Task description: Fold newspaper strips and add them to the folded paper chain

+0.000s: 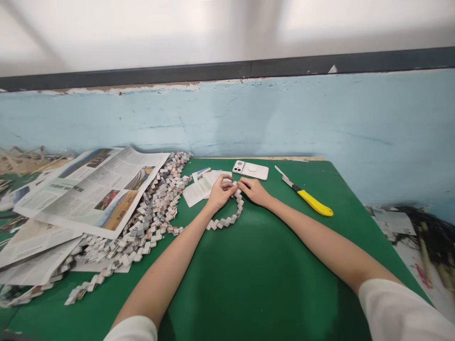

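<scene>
- Folded-paper chain, a zigzag of small whitish blocks, curves across the green tabletop from between my hands, first to the right and near, then left; my left forearm hides a stretch of it.
- My left hand has thumb and fingers closed on the far tip of the chain.
- My right hand meets it from the right, its fingers pinched together on the same tip, so the two hands almost touch.
- I judge the step in hand to be working one link at the chain's end; whether I am fitting it or tightening it is too small to tell.
- As I judge it, the next move calls for a steady left pinch and a small, square push from the right fingers, without tugging the loose curve.
- Just beyond my left hand lie paper slips; a white phone is on the far side.
- Farther right is a yellow-handled cutting tool.
- At left, a large heap of similar chains lies partly under newspaper sheets.
</scene>
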Tool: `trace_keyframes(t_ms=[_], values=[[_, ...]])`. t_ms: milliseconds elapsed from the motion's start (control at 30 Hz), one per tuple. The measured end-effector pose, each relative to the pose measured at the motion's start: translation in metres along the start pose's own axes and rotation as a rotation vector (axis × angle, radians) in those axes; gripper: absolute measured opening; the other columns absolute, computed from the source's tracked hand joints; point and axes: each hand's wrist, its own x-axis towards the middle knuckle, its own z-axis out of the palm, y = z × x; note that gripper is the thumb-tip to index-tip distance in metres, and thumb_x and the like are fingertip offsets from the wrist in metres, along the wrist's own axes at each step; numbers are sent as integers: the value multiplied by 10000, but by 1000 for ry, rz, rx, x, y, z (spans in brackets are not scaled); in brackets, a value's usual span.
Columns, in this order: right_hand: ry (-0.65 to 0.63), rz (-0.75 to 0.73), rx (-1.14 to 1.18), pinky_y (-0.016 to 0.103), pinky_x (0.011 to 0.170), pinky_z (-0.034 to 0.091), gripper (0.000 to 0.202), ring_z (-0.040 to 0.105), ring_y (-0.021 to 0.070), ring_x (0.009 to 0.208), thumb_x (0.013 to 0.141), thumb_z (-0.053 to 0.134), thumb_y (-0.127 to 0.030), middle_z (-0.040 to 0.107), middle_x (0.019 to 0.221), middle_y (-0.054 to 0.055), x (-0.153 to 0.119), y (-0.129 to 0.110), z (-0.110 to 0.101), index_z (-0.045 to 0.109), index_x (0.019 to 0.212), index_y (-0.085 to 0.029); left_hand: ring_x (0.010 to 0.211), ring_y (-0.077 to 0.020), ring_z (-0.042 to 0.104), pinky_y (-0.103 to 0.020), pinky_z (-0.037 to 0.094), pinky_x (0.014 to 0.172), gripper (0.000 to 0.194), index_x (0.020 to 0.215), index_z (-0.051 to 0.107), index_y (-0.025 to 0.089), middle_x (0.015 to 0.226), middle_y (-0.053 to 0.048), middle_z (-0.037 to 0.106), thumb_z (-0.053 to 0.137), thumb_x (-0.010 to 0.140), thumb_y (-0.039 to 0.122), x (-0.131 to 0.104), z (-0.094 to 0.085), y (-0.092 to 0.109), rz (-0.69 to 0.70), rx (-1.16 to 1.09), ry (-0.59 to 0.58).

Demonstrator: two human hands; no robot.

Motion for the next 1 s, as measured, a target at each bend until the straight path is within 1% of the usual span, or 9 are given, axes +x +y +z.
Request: trace_keyframes(t_ms=[100, 167, 233, 333, 500, 600, 800, 900, 1000], values=[[31, -10, -10, 287, 629, 364, 406, 478, 153, 625, 1045, 444, -482, 537, 660, -11, -1, -1, 0, 543, 764, -205, 542, -102, 577, -210, 401, 504, 593, 1103, 488, 209, 734, 37, 631, 808, 744, 556, -1, 0, 0, 4, 18, -23], [56, -14, -13, 288, 629, 362, 380, 482, 155, 624, 1045, 451, -455, 553, 672, -7, -2, 0, 0, 564, 784, -202, 531, -108, 565, -219, 395, 507, 531, 1080, 520, 194, 692, 37, 615, 751, 799, 581, -2, 1, -1, 15, 82, -57], [72, -15, -15, 290, 636, 366, 367, 491, 157, 633, 1043, 458, -443, 572, 689, -2, -2, 2, 0, 576, 795, -200, 521, -112, 551, -231, 402, 528, 459, 982, 552, 180, 633, 31, 595, 678, 860, 604, -3, 0, -2, 32, 166, -98], [64, 8, -3, 287, 641, 372, 381, 493, 155, 638, 1036, 471, -469, 567, 688, -6, -1, 4, 1, 571, 786, -199, 511, -119, 537, -242, 403, 548, 457, 845, 553, 177, 582, 15, 587, 601, 908, 628, -3, 0, -4, 44, 234, -126], [30, 69, 11, 278, 608, 344, 516, 449, 144, 612, 1026, 455, -574, 469, 603, -27, 1, 6, 3, 492, 672, -201, 511, -130, 527, -246, 389, 545, 460, 846, 585, 180, 559, 24, 556, 625, 887, 637, -3, 1, -5, 55, 266, -122], [27, 103, -2, 280, 590, 323, 567, 432, 140, 590, 1013, 460, -611, 452, 574, -27, 1, 8, 4, 483, 629, -195, 510, -129, 508, -246, 372, 540, 446, 850, 598, 179, 553, 32, 530, 642, 876, 622, -2, 2, -4, 59, 282, -125], [4, 75, -32, 284, 594, 343, 574, 469, 152, 592, 1037, 382, -609, 507, 588, -13, 0, 10, 4, 508, 657, -197, 490, -118, 462, -242, 331, 513, 443, 820, 612, 176, 530, 41, 498, 646, 869, 615, -3, 3, -2, 68, 291, -123], [19, 62, -69, 286, 591, 340, 570, 465, 151, 575, 1044, 368, -605, 490, 575, -16, -1, 9, 4, 493, 660, -204, 495, -118, 479, -240, 352, 512, 460, 824, 624, 170, 543, 35, 519, 655, 853, 628, -3, 2, -1, 49, 257, -124], [66, 72, -69, 291, 585, 333, 563, 447, 150, 563, 1049, 365, -596, 456, 567, -19, -1, 8, 4, 451, 647, -211, 494, -112, 479, -240, 366, 507, 491, 762, 611, 169, 560, 22, 543, 627, 865, 649, -2, 1, -1, 31, 249, -145]])
